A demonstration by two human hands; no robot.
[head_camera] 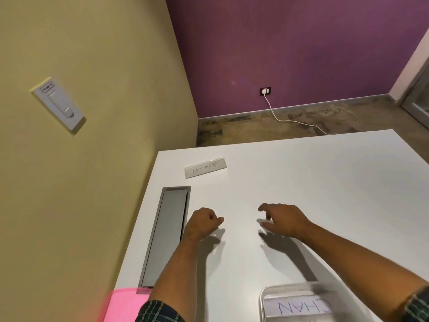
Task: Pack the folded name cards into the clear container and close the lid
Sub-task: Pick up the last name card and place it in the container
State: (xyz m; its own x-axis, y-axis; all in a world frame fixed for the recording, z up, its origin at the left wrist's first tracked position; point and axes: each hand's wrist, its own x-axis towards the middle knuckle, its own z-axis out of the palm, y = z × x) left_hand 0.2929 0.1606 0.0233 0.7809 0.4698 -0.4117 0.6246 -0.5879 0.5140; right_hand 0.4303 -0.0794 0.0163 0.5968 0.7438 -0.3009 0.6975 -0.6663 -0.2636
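A folded white name card [205,167] with handwritten letters stands near the far left corner of the white table [325,182]. The clear container [301,303] sits at the near edge, with another handwritten card visible inside it. A pink lid [125,305] lies at the near left. My left hand [204,223] hovers over the table with its fingers curled and nothing in it. My right hand [284,219] reaches forward beside it, fingers loosely spread and empty. Both hands are well short of the far card.
A grey recessed cable tray [166,235] runs along the table's left side, just left of my left hand. A yellow wall is close on the left. A white cable [292,120] runs across the floor beyond the table.
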